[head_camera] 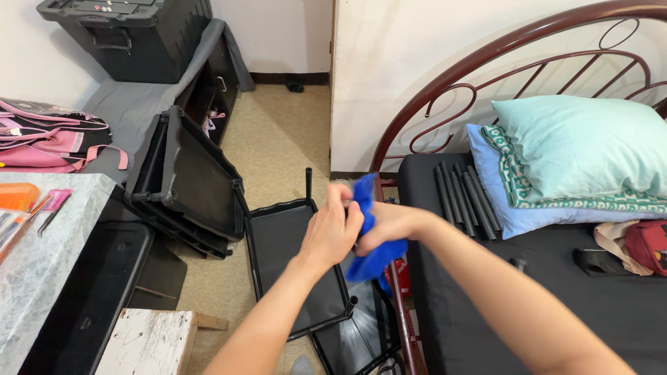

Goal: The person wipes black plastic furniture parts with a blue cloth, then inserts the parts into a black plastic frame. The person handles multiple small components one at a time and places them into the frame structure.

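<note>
Bedroom, beside dark-sheeted bed [486, 305]: crumpled blue cloth [372, 239] gripped in right hand [389, 226], left hand [332, 232] curled around something unclear, above black plastic shelf tray [278, 243].

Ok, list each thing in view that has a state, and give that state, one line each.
Left hand: closed on the blue cloth.
Right hand: closed on the blue cloth.
Blue cloth: bunched between both hands.
Black tray: flat on the floor, one post upright at its corner.
Stacked black trays: tilted on edge.
Black tubes: lying loose on the bed.
Black bin: lid shut.
</note>
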